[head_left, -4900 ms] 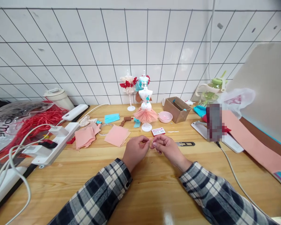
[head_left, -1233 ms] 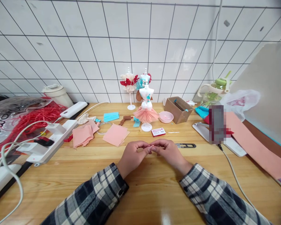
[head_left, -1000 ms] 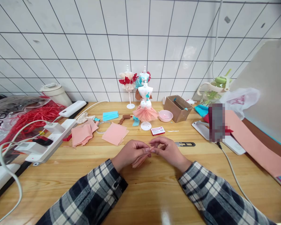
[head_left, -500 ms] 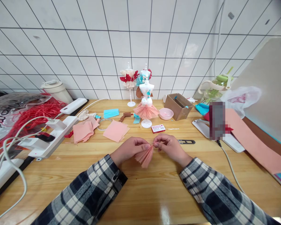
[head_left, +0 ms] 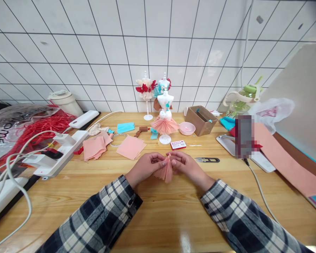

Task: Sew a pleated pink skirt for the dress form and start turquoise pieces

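Observation:
Between my two hands hangs a fan of pleated pink crepe paper [head_left: 165, 173], gathered at its top and spreading downward. My left hand [head_left: 149, 166] pinches it from the left, thumb in front. From the right, my right hand [head_left: 187, 168] pinches the gathered top. Beyond my hands stands a small white dress form [head_left: 165, 100] wearing a pleated pink skirt [head_left: 164, 125]. A stack of pink paper squares [head_left: 131, 147] lies to the left of it. Thread snips [head_left: 210, 160] rest on the table just right of my right hand.
A red and white small box [head_left: 178, 144], a pink bowl [head_left: 186, 128] and a cardboard box [head_left: 201, 120] stand behind my hands. At left is a white power strip [head_left: 60, 156] with cables. A phone-like blurred object [head_left: 244, 136] and a long pink strip [head_left: 284, 161] are at right.
My right hand has moved slightly left, its fingers now closer around the gathered top. The pink paper fan hangs straighter down, and more of the snips shows.

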Demonstrator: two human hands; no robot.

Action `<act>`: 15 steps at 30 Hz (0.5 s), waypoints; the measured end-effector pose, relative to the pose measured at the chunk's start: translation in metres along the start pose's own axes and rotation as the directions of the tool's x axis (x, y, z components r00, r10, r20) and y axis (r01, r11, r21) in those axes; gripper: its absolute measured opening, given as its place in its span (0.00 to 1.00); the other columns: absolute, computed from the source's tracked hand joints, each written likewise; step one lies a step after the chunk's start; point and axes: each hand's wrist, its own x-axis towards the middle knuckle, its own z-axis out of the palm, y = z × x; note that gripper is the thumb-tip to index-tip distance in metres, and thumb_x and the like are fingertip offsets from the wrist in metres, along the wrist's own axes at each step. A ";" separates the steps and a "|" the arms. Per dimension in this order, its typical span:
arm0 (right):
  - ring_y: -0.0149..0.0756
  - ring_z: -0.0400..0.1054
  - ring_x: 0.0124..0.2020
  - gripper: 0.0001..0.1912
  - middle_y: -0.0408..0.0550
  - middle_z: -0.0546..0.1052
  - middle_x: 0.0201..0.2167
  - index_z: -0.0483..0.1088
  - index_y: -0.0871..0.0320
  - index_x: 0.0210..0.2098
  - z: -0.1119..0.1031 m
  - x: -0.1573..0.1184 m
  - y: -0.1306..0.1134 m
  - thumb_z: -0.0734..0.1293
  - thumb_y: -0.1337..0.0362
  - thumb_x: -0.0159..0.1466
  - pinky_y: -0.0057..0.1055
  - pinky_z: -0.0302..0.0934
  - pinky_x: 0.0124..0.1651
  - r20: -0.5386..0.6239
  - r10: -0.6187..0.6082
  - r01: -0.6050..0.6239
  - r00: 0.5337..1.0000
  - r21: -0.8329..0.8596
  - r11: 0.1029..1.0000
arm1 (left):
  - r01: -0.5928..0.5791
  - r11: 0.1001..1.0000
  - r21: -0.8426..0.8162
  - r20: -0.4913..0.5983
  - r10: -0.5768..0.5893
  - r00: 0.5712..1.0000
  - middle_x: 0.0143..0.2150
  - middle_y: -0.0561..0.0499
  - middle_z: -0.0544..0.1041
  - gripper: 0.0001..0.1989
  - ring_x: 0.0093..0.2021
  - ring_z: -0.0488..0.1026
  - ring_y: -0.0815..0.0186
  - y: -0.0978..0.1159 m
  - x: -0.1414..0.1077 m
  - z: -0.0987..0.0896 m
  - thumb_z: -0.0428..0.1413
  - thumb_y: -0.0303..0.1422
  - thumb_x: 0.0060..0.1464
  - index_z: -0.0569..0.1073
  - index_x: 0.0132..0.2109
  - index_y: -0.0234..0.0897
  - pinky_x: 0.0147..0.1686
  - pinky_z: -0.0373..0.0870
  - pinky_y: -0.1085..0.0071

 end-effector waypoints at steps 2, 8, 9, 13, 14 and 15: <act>0.29 0.69 0.30 0.19 0.43 0.76 0.29 0.70 0.59 0.37 0.003 0.001 0.003 0.74 0.54 0.51 0.23 0.62 0.28 -0.023 0.021 -0.021 0.999 0.025 0.999 | 0.003 1.000 0.020 -0.003 -0.003 1.000 0.36 0.47 0.79 0.15 0.36 0.74 0.62 0.002 -0.001 0.001 0.62 0.42 0.48 0.77 0.36 0.33 0.37 0.67 0.69; 0.28 0.69 0.28 0.19 0.42 0.76 0.29 0.70 0.58 0.34 0.003 0.002 0.006 0.76 0.54 0.49 0.25 0.63 0.30 -0.018 0.104 -0.099 0.994 0.178 0.979 | -0.026 0.999 -0.031 -0.119 0.022 0.993 0.36 0.48 0.78 0.17 0.38 0.74 0.60 0.004 -0.001 0.001 0.60 0.43 0.49 0.76 0.41 0.35 0.37 0.68 0.68; 0.29 0.69 0.27 0.20 0.42 0.76 0.29 0.70 0.58 0.34 0.003 0.002 0.006 0.76 0.54 0.48 0.25 0.63 0.30 -0.029 0.104 -0.097 0.994 0.189 0.977 | -0.021 0.997 -0.069 -0.120 0.013 0.993 0.37 0.48 0.78 0.19 0.38 0.74 0.60 0.004 -0.001 0.001 0.60 0.42 0.49 0.75 0.45 0.35 0.36 0.68 0.69; 0.29 0.69 0.26 0.20 0.42 0.77 0.28 0.71 0.58 0.34 0.002 0.002 0.006 0.76 0.54 0.47 0.24 0.61 0.28 -0.097 0.079 -0.062 0.992 0.174 0.983 | 0.028 0.955 -0.296 -0.124 -0.068 0.990 0.37 0.48 0.77 0.25 0.37 0.74 0.62 0.000 -0.001 0.004 0.63 0.39 0.47 0.70 0.51 0.35 0.36 0.69 0.70; 0.28 0.69 0.27 0.20 0.42 0.77 0.28 0.71 0.58 0.34 0.002 0.003 0.006 0.76 0.55 0.47 0.24 0.61 0.29 -0.108 0.073 -0.054 0.992 0.170 0.984 | 0.029 0.929 -0.370 -0.142 -0.087 0.986 0.36 0.50 0.77 0.25 0.36 0.74 0.64 -0.001 -0.001 0.005 0.63 0.38 0.46 0.70 0.51 0.35 0.36 0.69 0.70; 0.28 0.69 0.27 0.20 0.42 0.77 0.28 0.71 0.58 0.34 0.002 0.002 0.006 0.77 0.55 0.47 0.24 0.61 0.29 -0.115 0.069 -0.049 0.991 0.168 0.985 | 0.022 0.898 -0.440 -0.160 -0.102 0.982 0.35 0.51 0.76 0.24 0.35 0.74 0.65 -0.002 -0.001 0.006 0.63 0.37 0.46 0.69 0.51 0.36 0.36 0.69 0.71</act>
